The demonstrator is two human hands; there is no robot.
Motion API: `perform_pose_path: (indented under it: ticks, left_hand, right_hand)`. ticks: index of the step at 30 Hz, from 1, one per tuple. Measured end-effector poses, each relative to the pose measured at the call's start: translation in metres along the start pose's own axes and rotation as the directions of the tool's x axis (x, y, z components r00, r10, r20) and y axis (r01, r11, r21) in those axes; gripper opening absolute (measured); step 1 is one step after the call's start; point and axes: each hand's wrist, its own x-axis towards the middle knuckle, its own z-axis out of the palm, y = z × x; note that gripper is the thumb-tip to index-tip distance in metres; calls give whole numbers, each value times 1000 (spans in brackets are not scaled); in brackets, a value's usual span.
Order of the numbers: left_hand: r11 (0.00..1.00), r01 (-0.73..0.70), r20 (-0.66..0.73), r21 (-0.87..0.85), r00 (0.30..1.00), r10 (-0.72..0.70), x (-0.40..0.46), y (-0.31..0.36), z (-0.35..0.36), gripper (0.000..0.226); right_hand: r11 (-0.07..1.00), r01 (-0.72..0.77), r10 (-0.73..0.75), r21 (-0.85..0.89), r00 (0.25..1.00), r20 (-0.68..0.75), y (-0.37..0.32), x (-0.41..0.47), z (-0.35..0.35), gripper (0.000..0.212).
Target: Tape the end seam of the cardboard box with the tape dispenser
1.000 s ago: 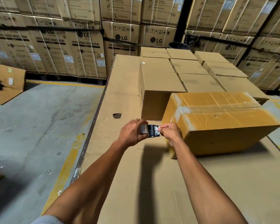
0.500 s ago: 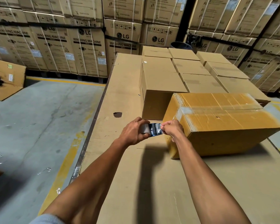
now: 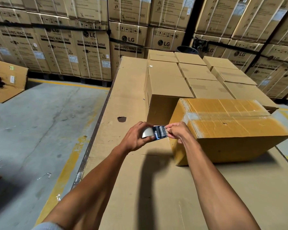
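Observation:
A yellowish cardboard box lies on a cardboard-covered work surface, its near left end facing me, with clear tape across its top. My left hand grips the tape dispenser, a roll with a dark shiny blade end. My right hand pinches the free end of the tape right at the dispenser, close against the box's upper left corner. The box's end seam is mostly hidden behind my right hand.
Several plain closed cartons are packed in rows behind the box. Stacks of washing-machine cartons wall the back. Grey concrete floor with yellow lines lies left of the surface's edge. A flattened carton lies far left.
Both hands with the dispenser have risen a little toward the box's upper left corner. The box has not moved.

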Motion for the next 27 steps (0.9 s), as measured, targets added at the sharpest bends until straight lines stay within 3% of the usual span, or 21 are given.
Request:
perform_pose_path:
  ticks: [5,8,11,14,19,22,27]
  left_hand:
    - [964,144,20,-221,989,-144,-5,3,-4,44]
    - [951,197,41,-237,980,-193,-8,3,-5,44]
    - [976,176,51,-125,984,-171,-7,3,-2,48]
    - [990,99,63,98,992,-105,-3,4,2,64]
    - [883,63,37,465,995,-90,2,13,9,84]
    - [833,49,11,551,998,-66,6,17,11,82]
    - [831,29,-5,556,1000,-31,3,14,9,72]
  right_hand:
    - [993,-11,1,119,996,84,3,-1,-7,32]
    - [988,-29,13,153,995,99,3,-1,-8,33]
    - [987,-37,21,154,994,104,1,-7,-7,34]
    - [991,-13,-3,137,993,116,-2,-16,-7,33]
    - [992,5,-23,126,990,141,-2,-20,-2,33]
    - [994,-4,-11,106,990,141,-1,-20,-2,36]
    - [993,1,-22,119,984,175,-7,-24,-5,36]
